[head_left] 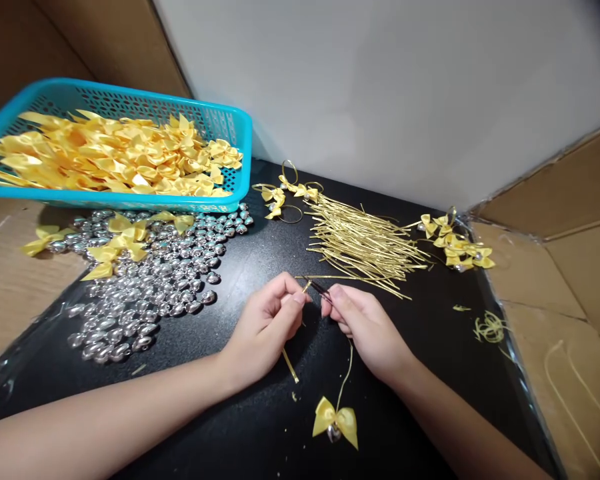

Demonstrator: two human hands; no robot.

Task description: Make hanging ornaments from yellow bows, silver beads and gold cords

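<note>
My left hand (267, 330) and my right hand (365, 327) meet over the middle of a black work surface (240, 427). Both pinch a thin gold cord (291, 365) between fingertips. The right hand also grips a thin dark tool that points up-left toward the left fingers. One end of the cord sticks out below my left hand. Another strand (347, 373) hangs from my right hand down to a yellow satin bow (335, 421) with a small silver bell at its knot.
A turquoise basket (237, 167) of yellow bows sits at the back left. A pile of silver beads (145, 280) lies in front of it. Cut gold cords (365, 243) lie behind my hands, finished bows (457, 243) at right. Cardboard walls stand on both sides.
</note>
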